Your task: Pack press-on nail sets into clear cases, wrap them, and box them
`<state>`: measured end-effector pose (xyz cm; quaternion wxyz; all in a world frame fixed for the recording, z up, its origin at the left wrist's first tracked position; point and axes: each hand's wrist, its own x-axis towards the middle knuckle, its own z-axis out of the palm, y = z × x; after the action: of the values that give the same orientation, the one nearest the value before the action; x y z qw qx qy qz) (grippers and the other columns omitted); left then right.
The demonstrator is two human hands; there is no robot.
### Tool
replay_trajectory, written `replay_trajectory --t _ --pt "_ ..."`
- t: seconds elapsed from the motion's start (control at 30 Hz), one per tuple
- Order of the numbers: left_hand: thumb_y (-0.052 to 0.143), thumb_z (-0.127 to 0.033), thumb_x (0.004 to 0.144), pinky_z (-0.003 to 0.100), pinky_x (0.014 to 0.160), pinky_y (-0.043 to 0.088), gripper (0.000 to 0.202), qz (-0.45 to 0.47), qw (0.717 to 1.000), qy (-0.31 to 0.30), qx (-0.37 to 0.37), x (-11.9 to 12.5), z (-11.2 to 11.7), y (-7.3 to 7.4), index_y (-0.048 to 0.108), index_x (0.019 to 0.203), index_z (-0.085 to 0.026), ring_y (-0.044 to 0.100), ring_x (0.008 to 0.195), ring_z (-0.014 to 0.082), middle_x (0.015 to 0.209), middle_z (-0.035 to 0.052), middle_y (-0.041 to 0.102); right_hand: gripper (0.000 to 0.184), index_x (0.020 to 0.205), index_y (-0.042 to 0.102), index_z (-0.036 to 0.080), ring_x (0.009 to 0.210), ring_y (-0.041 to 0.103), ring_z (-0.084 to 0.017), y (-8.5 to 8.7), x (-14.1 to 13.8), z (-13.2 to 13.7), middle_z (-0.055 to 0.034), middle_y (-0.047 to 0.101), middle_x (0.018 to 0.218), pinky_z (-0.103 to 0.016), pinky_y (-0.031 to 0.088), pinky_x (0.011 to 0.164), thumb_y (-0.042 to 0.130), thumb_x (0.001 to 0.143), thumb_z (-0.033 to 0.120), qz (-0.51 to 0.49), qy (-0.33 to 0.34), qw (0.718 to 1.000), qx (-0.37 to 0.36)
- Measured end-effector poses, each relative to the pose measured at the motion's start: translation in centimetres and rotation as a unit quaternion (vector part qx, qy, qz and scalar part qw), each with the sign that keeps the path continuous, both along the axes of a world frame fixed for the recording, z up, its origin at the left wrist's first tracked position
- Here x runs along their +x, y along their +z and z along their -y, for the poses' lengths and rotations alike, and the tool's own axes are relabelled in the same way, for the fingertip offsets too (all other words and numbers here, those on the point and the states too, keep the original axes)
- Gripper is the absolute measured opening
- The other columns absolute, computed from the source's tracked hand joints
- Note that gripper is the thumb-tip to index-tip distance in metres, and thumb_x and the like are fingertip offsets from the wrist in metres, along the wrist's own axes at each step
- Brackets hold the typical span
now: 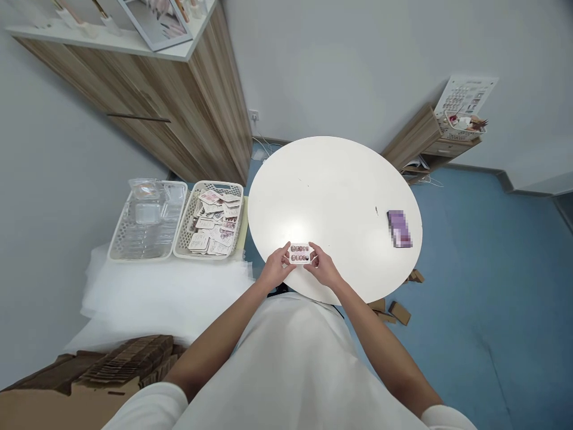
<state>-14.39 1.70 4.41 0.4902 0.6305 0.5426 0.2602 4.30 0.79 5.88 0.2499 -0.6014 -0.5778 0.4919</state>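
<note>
Between my two hands is a small white card of press-on nails (299,253), with decorated nails in two rows. My left hand (276,266) pinches its left edge between thumb and fingers. The right edge is gripped the same way by my right hand (324,266). Both hands are over the near edge of a white oval table (331,179). To the left, a white basket (179,248) holds many similar cards (217,221). Beside it, another white basket (117,239) contains clear plastic cases (147,213).
A pixelated purple object (399,229) lies at the table's right side. White foam sheets (165,292) and brown cardboard (125,364) are at lower left. A wood cabinet (215,107) stands behind the baskets. Small brown boxes (400,312) lie on the floor, and a low shelf (416,134) is at back right.
</note>
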Motion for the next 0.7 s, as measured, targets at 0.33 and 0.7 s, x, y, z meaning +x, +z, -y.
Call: replay_trajectory --t 0.33,0.7 --pt "0.058 -0.019 0.066 0.029 0.071 0.043 0.052 -0.136 0.985 0.107 -0.010 -2.9 0.0 -4.1 0.048 0.117 -0.017 0.053 0.068 0.0142 0.091 0.0053 0.054 0.075 0.127 0.035 0.022 0.064 0.047 -0.011 -5.0 -5.0 -2.1 -0.0011 0.050 0.088 -0.030 0.044 0.068 0.065 0.058 0.024 0.032 0.039 0.998 -0.031" --pt "0.051 -0.019 0.070 0.030 0.074 0.042 0.052 -0.192 0.975 0.100 -0.048 -2.6 -0.8 -5.5 0.042 0.120 -0.012 0.052 0.091 0.0209 0.104 0.0118 0.048 0.077 0.129 0.030 0.021 0.078 0.049 -0.017 -6.9 -6.7 -3.6 -0.0064 0.046 0.099 -0.034 0.044 0.076 0.063 0.059 0.022 0.058 0.060 0.995 -0.062"
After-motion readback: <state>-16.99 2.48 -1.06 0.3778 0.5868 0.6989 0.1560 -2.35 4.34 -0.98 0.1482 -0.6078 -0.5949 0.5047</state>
